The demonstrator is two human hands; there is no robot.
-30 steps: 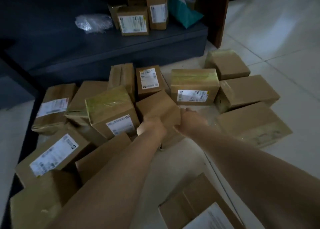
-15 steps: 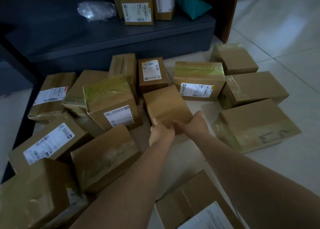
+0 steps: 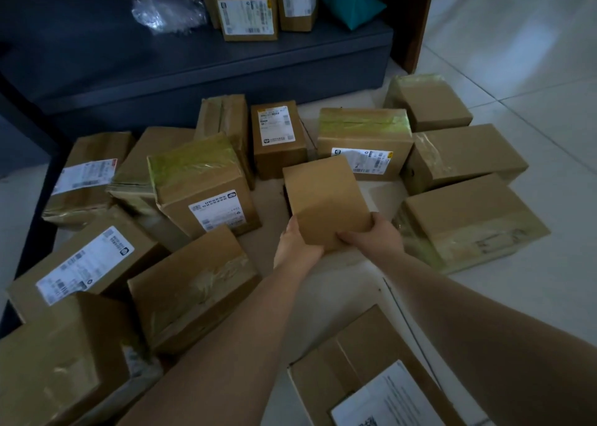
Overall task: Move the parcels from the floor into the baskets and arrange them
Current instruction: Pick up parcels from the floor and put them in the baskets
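A plain brown parcel (image 3: 326, 204) with no label showing sits in the middle of the cluster on the floor (image 3: 533, 57), its near end taken in both hands. The left hand (image 3: 297, 243) curls its grip around the near left corner, fingers under the edge and thumb along the side; the right hand (image 3: 374, 236) grips the near right corner with its thumb laid across the top face. Whether the parcel's far end touches the floor cannot be told. Around it lie thirteen more cardboard parcels on the floor: seven on the left side, three of them with white labels (image 3: 84, 265) facing up; two just beyond it, one small and upright with a label (image 3: 277, 125), one wide with yellowish tape and a label (image 3: 365, 143); three plain ones on the right (image 3: 468, 222), well taped; and one at the near edge of the view with a white sheet on top (image 3: 381, 380). Beyond the cluster, a dark low shelf (image 3: 226, 67) carries at least two labelled boxes (image 3: 247, 17), a crumpled clear plastic bag (image 3: 168, 14) and a teal bag (image 3: 349, 2).
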